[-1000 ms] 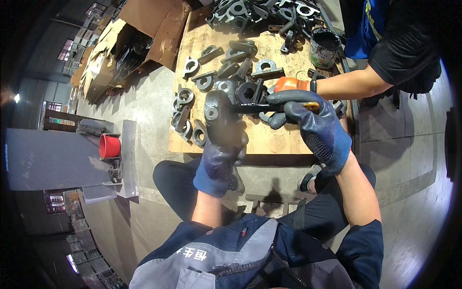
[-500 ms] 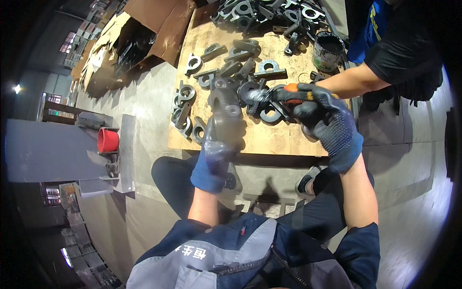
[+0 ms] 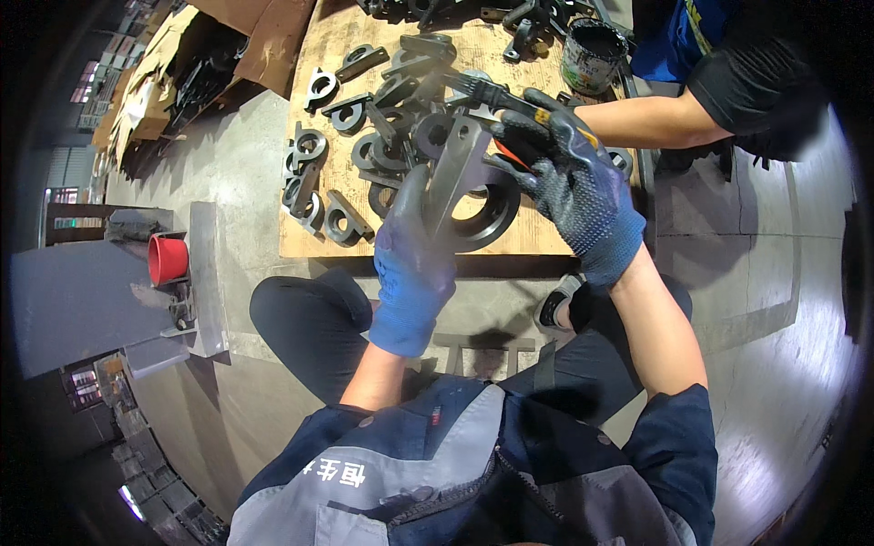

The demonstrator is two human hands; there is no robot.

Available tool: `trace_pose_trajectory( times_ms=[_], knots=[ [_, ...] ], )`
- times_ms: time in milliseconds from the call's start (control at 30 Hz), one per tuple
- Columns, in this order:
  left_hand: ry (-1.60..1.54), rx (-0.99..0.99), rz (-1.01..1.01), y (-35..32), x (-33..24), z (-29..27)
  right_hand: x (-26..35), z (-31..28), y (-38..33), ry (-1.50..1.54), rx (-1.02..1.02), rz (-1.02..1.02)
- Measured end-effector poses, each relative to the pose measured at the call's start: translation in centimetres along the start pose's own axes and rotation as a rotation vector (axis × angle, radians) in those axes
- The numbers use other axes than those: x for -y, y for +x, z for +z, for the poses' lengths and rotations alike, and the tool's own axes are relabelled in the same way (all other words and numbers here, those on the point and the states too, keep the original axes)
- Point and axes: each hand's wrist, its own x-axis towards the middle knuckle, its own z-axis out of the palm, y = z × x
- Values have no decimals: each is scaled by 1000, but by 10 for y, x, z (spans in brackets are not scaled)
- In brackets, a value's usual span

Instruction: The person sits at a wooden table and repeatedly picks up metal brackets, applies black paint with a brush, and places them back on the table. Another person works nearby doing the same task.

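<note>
The left hand (image 3: 411,264) held a dark metal ring bracket (image 3: 472,196) upright, grip closed on it, above the wooden board's (image 3: 314,238) near edge. The right hand (image 3: 572,187) gripped a paintbrush (image 3: 487,91). Coating seemed underway; the next stroke would need the bracket held steady.

One paint can (image 3: 592,53), one red cup (image 3: 167,258)

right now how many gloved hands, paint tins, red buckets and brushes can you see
gloved hands: 2, left hand and right hand, both on the dark metal part
paint tin: 1
red bucket: 1
brush: 1, in the right hand
total: 5
</note>
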Motion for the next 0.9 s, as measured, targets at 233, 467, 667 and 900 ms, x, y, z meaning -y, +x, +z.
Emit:
trace_pose_trajectory(
  times_ms=[233,467,667,900],
  knots=[
    [239,-16,34,-4,-5,6,7,13,1,-517,4,-150],
    [331,-128,115,-14,25,21,-10,28,8,-393,-10,-242],
    [271,-17,15,-21,53,24,-7,49,6,115,-143,124],
    [156,-92,-279,-8,75,7,15,11,6,-332,-123,-151]
  ],
)
